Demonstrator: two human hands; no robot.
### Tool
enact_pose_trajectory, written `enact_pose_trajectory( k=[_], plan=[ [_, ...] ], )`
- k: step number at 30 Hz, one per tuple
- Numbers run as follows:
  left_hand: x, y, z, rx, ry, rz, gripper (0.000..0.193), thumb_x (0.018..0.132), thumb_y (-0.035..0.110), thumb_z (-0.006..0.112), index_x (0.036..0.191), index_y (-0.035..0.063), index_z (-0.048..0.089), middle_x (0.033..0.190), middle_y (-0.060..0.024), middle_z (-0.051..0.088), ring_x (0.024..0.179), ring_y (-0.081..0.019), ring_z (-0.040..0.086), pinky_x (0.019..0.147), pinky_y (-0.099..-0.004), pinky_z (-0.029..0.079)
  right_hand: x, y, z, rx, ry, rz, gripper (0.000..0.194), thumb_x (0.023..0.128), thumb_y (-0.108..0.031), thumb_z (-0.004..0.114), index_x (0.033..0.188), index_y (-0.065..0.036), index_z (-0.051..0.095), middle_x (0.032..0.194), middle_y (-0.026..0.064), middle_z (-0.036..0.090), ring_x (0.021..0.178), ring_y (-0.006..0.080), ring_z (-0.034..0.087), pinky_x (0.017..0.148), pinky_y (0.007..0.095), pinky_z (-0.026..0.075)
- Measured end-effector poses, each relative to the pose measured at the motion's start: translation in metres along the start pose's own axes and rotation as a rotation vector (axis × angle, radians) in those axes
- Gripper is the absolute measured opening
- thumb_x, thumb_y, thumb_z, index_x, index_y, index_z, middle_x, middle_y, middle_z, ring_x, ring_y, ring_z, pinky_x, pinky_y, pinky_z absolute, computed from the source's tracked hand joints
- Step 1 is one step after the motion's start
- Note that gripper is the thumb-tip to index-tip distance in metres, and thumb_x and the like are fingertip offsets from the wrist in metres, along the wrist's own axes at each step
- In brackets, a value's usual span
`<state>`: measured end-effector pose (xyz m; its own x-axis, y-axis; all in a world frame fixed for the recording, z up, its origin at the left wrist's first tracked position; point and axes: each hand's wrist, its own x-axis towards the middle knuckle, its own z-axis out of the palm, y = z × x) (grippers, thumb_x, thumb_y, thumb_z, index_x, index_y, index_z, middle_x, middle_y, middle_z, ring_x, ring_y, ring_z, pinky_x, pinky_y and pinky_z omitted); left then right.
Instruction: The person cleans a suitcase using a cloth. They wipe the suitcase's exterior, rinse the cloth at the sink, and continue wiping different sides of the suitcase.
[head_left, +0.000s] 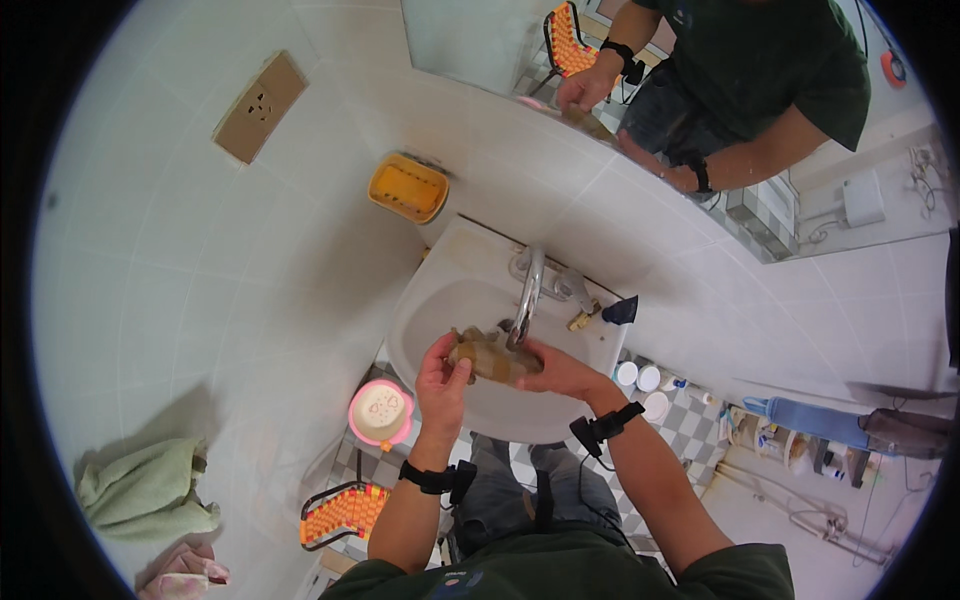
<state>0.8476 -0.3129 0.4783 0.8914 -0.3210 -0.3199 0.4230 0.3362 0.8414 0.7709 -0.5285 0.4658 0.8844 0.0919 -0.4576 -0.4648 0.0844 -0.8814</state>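
Between my two hands, over the washbasin (517, 424), stretches a brown and tan striped piece of cloth (491, 363); it looks like a sock, though its kind is not certain. My left hand (444, 373) grips its bunched end, thumb on top. The other end is in my right hand (553, 370), just beside the spout of the chrome faucet (531, 289). No water stream can be made out. Part of the basin bowl is hidden behind the cloth and hands.
A brass-coloured object (583, 316) and a dark cup-like item (621, 310) sit on the basin's right rim. An orange soap dish (409, 187) hangs on the wall, left of the mirror (480, 45). A pink basin (381, 412) and a woven chair (345, 514) stand at left.
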Motion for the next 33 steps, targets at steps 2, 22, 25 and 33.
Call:
enact_pose_trajectory(
  k=[2,22,25,33],
  plan=[
    [0.002,0.0,-0.001,-0.027,0.009,-0.016,0.048,0.097,-0.003,0.065,0.143,0.0007,0.052,0.127,-0.006,0.064,0.117,-0.0157,0.062,0.1,-0.0288,0.051,0.001,0.002,-0.002,-0.198,-0.064,0.211,0.063,0.085,-0.027,0.084,0.137,-0.002,0.06,0.144,0.0141,0.054,0.126,0.0222,0.055,0.102,0.0359,0.048],
    [0.047,-0.072,-0.007,0.01,0.062,-0.839,0.056,0.103,0.05,0.06,0.143,0.0108,0.054,0.132,-0.0064,0.063,0.12,-0.0209,0.061,0.1,-0.0386,0.049,0.024,0.009,0.046,0.58,0.346,0.065,0.052,0.091,-0.008,0.075,0.137,-0.005,0.053,0.115,0.0065,0.064,0.106,0.0206,0.066,0.089,0.0376,0.055],
    [0.053,-0.083,-0.021,-0.238,-0.194,-0.835,0.048,0.105,0.049,0.056,0.141,0.0173,0.054,0.133,-0.005,0.062,0.123,-0.02,0.059,0.102,-0.041,0.049,0.02,0.012,0.044,0.477,0.333,0.032,0.06,0.086,-0.007,0.077,0.141,-0.004,0.051,0.118,0.0075,0.065,0.109,0.0214,0.065,0.094,0.0372,0.054],
    [0.062,-0.111,-0.032,-0.06,0.158,-0.353,0.046,0.096,0.015,0.074,0.137,0.0059,0.055,0.118,-0.0053,0.066,0.106,-0.0156,0.063,0.094,-0.0307,0.053,0.001,0.005,0.033,0.148,0.5,0.108,0.07,0.076,-0.013,0.083,0.139,-0.003,0.054,0.117,0.0113,0.067,0.109,0.0201,0.065,0.093,0.0339,0.053]
  ],
)
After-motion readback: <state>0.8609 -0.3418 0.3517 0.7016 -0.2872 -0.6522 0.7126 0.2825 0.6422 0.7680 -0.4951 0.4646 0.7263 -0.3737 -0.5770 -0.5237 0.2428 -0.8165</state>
